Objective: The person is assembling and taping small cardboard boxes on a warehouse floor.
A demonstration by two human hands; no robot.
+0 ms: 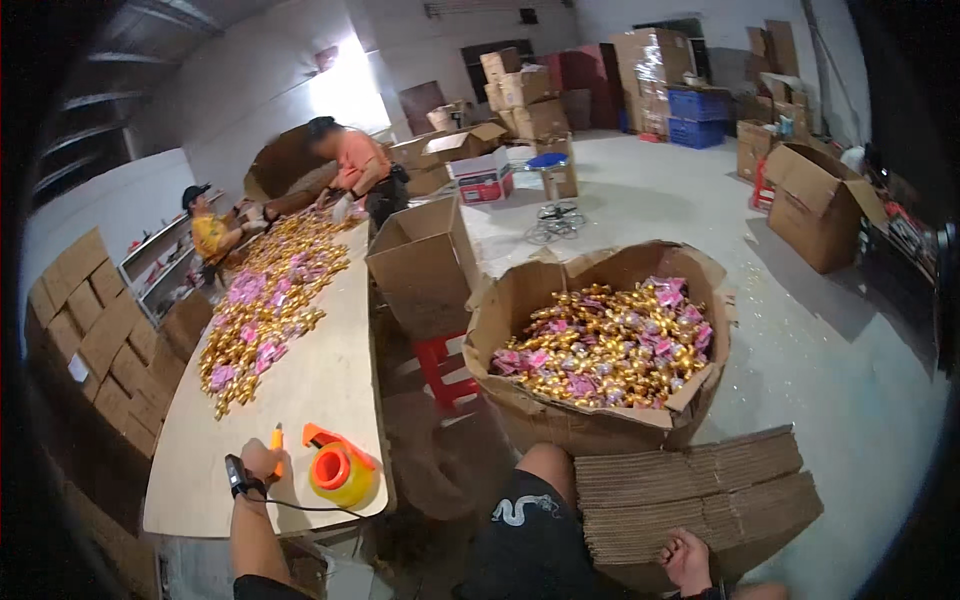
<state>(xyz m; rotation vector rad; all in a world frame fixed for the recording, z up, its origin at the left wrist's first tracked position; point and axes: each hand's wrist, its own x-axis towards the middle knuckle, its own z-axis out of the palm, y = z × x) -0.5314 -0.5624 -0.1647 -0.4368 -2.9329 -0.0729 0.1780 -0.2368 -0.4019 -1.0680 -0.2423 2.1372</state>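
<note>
At the near end of the table (335,370), my left hand (260,460) is closed around an orange utility knife (277,448), which points up and away from me. A dark device with a cable is strapped to that wrist. Just right of the knife sits what looks like a tape dispenser (345,480), with a round yellow body, an orange ring and an orange handle. My right hand (685,558) rests with loosely curled fingers against the near side of a stack of flattened cardboard boxes (700,490). Nothing shows in its fingers.
Gold and pink wrapped pieces (260,315) heap the table's far part, where two people (362,165) work. A large carton (575,425) full of similar pieces stands ahead, beside an open box (425,260) on a red stool (440,370). Another open carton (815,215) stands right.
</note>
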